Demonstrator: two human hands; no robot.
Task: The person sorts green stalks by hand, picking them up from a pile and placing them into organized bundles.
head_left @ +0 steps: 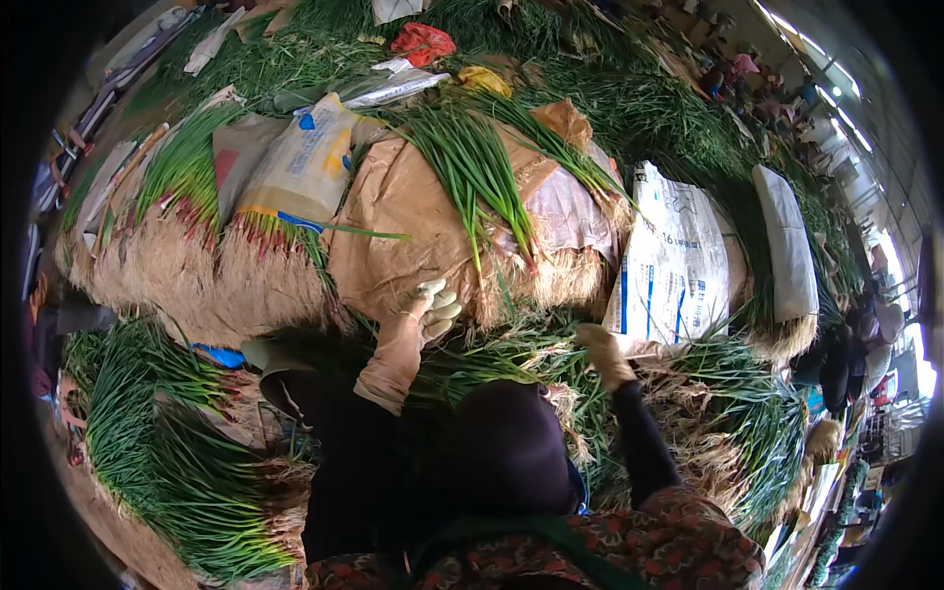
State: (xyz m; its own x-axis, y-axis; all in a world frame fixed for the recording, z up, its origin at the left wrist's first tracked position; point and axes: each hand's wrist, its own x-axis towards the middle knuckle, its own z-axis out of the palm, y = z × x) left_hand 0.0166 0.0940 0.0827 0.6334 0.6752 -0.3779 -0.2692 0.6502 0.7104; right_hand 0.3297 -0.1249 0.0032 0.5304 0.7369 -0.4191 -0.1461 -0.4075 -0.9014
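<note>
My left hand [435, 308], in a pale glove, is over the lower edge of a brown paper sheet [393, 221]. Its fingers are bent and slightly apart, with nothing visible between them. My right hand [602, 354], in a tan glove, is low over loose green onions [521, 354], just left of a white printed sack [674, 261]. Its fingers are too blurred to read. Above the hands, a few long green onions [467, 167] lie across the brown paper, on a row of bundles with pale roots [565, 280].
More green onions [187, 482] are heaped at the lower left. A printed bag [305, 162] covers bundles at the upper left, a folded white sack [787, 241] stands at the right. A red bag [423, 44] lies at the back. People [865, 334] are at the far right.
</note>
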